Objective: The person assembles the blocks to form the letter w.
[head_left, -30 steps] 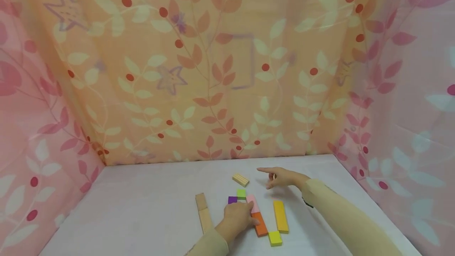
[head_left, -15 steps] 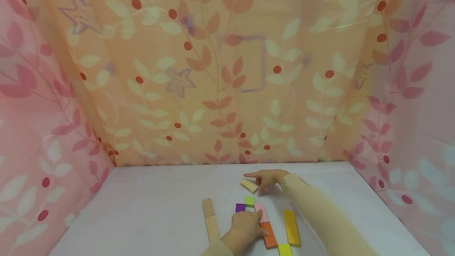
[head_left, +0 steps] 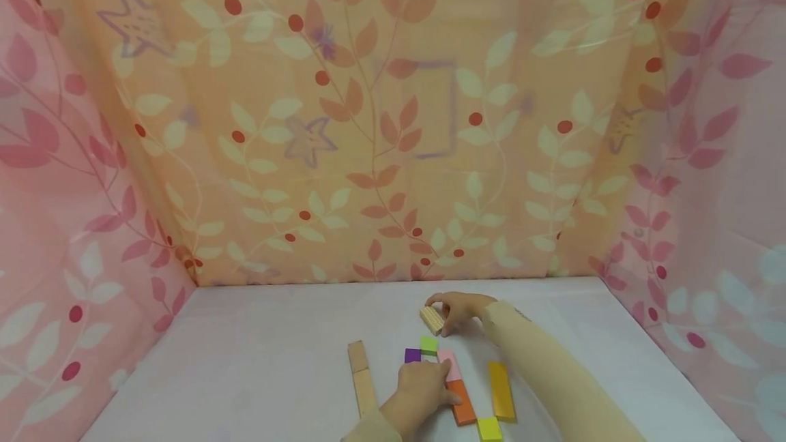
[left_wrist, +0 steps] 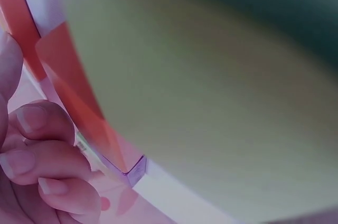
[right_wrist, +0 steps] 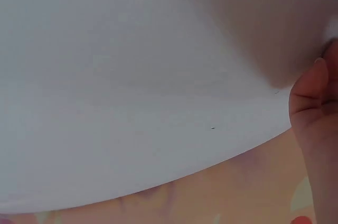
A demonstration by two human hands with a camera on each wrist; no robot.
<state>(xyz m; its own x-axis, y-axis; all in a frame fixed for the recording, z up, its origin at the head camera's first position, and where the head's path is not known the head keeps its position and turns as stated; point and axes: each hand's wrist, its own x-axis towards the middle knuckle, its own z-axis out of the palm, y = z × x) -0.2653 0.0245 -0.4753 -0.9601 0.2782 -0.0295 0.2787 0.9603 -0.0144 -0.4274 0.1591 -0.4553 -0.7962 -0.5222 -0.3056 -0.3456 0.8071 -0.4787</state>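
My left hand (head_left: 419, 391) touches a pink block (head_left: 455, 373) with its index finger and an orange block (head_left: 464, 408) with its thumb. These two blocks lie end to end in a slanting row. In the left wrist view the thumb meets the orange block (left_wrist: 24, 26), while the other fingers (left_wrist: 50, 155) are bent with nothing between them. Farther back, my right hand (head_left: 463, 308) pinches a pale ridged wooden block (head_left: 432, 320) between index finger and thumb. Only the edge of the right hand (right_wrist: 314, 94) appears in the right wrist view, its block hidden.
A green block (head_left: 428, 344) and a purple block (head_left: 413, 355) sit beyond the left hand. Two plain wooden blocks (head_left: 362, 380) form a line at left. A long yellow block (head_left: 502, 391) and a small yellow one (head_left: 489, 429) lie at right. Patterned cloth (head_left: 368, 121) surrounds the white table (head_left: 258, 360).
My right hand has moved left to the ridged wooden block, bent its pointing index finger down and taken hold of it. The left hand stays on the pink and orange blocks. The view shifted.
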